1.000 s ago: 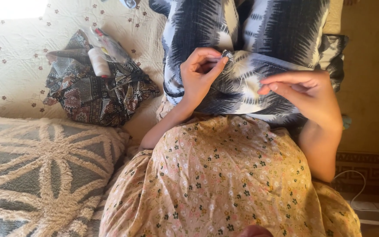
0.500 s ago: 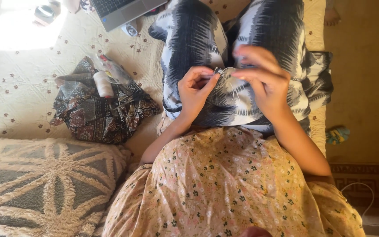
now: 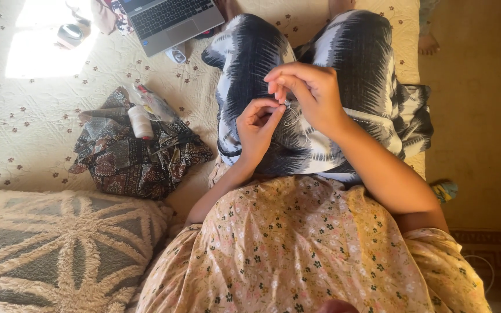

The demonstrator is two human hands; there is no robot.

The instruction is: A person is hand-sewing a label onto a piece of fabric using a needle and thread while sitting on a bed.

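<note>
A black and white patterned fabric (image 3: 326,145) lies draped over my lap, above my floral dress (image 3: 297,255). My left hand (image 3: 257,126) comes up from the lower left and pinches a fold of this fabric between thumb and fingers. My right hand (image 3: 311,93) reaches in from the right, its fingertips closed on a small thin needle (image 3: 286,106) right at the left fingertips. A fine pale thread (image 3: 292,119) loops just below the needle. The two hands touch at their fingertips.
To the left on the cream bedspread (image 3: 24,139) sit a dark patterned cloth bundle (image 3: 129,165) with a white thread spool (image 3: 141,122) on it. An open laptop (image 3: 169,20) lies at the top. A tufted cushion (image 3: 59,249) fills the lower left. Brown floor (image 3: 482,116) lies right.
My right hand has moved left and up to meet the left hand at the fabric. The view has tilted up, bringing the laptop into sight.
</note>
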